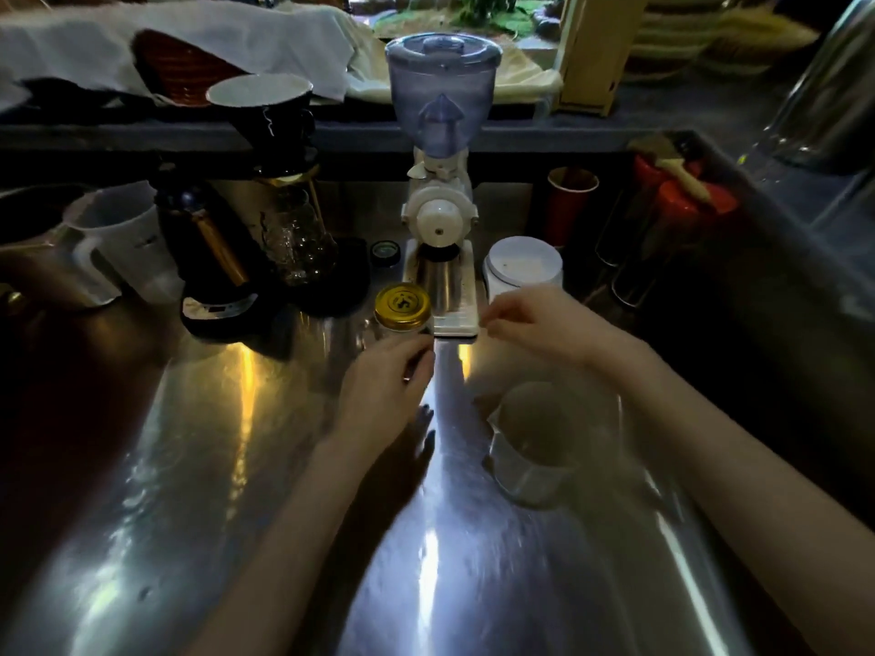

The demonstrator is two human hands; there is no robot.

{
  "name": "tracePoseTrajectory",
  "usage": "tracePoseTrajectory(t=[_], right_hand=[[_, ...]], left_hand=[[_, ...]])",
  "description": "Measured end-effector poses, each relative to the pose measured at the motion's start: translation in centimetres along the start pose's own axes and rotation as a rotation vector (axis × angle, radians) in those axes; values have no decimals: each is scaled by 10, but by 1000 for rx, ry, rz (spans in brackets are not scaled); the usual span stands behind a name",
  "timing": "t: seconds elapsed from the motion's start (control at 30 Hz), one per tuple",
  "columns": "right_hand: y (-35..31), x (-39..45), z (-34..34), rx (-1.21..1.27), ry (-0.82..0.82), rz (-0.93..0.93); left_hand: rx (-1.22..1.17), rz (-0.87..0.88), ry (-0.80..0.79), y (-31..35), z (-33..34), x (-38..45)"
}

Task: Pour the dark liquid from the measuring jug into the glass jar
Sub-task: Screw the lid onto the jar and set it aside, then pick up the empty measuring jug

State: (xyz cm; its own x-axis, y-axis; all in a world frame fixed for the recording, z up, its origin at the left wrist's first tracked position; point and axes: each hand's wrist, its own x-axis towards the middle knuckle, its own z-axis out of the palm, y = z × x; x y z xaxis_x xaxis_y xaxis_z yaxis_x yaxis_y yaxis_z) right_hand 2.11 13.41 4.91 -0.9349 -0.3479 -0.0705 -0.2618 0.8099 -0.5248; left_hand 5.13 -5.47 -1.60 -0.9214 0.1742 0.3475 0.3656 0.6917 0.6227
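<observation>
A small glass jar [402, 326] with a gold lid [403, 303] stands on the steel counter in front of the grinder. My left hand [386, 385] wraps around the jar's lower body from the near side. My right hand [530, 324] hovers to the right of the jar, fingers loosely curled, holding nothing I can make out. A clear plastic measuring jug [540, 442] stands on the counter below my right forearm; it is blurred, and I cannot tell its contents.
A white coffee grinder [440, 220] with a blue hopper stands behind the jar. A white round scale [523, 265] sits to its right. A black dripper [265, 111] over a glass server, a black scale [222, 310] and a plastic jug [123, 239] stand at the left.
</observation>
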Motion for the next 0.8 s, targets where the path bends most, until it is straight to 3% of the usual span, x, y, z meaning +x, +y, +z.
tracePoseTrajectory(t=[0.13,0.37,0.57,0.8], right_hand=[[22,-54,-4,-51,146,44],[67,-129,40,6,345,255],[68,-154,90,365,373,451],[59,-143,104,768,452,383]], left_hand=[[-43,40,-119,14,20,-33],[-145,-111,-255,27,57,-87],[-382,-279,-314,43,71,-98],[-561,-406,-287,40,80,-93]])
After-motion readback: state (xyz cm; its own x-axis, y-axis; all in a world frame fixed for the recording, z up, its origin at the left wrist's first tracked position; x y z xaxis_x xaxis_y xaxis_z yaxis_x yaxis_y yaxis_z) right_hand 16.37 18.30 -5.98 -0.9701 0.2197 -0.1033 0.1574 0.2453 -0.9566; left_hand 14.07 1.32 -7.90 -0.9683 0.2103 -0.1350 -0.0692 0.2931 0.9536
